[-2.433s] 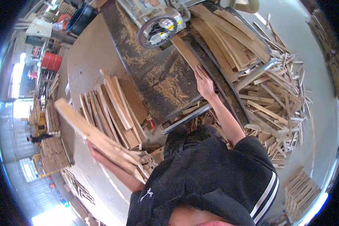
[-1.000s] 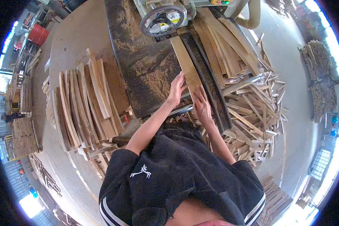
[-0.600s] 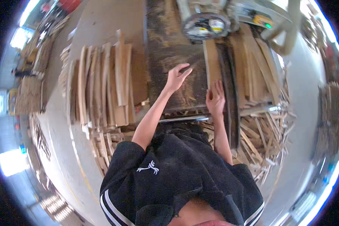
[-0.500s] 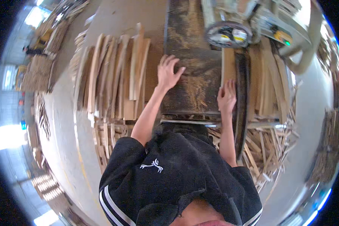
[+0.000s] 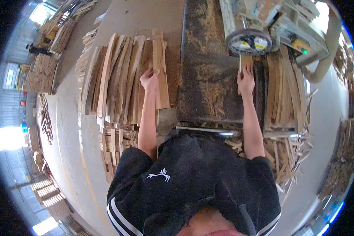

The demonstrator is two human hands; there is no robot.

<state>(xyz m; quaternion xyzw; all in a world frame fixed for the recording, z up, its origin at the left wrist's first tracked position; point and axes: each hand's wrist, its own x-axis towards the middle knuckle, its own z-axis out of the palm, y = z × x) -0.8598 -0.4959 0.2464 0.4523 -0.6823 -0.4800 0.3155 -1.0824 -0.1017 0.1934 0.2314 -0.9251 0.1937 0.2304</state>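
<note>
Watching through the head camera, I see the right hand [image 5: 246, 82] palm down, its fingers stretched out over the feed board [image 5: 246, 60], right of centre in the upper part of the frame. That hand is open and resting rather than wrapped around the wood. The board lies on the dark worktable [image 5: 202, 84], beside the black rail [image 5: 259, 86], its far end hidden under the handwheel [image 5: 230, 42]. Compared with half a second ago, I see less of the board between the fingers and the wheel, and the right hand is now much nearer the wheel.

The left hand [image 5: 149, 82] shows the bigger change. A second ago it was next to the feed board; half a second ago it was spread over the worktable. Now it is at the board stack [image 5: 120, 78] in the upper left of the frame, fingers curled in against the edge of a top board [image 5: 157, 49]. I cannot tell whether they are closed firmly on it. That piece lies lengthwise at the right side of the stack.

On the right of the frame, the curved planks [image 5: 283, 88] remain beyond the rail, with the offcuts [image 5: 289, 151] heaped below them, much as before.
</note>
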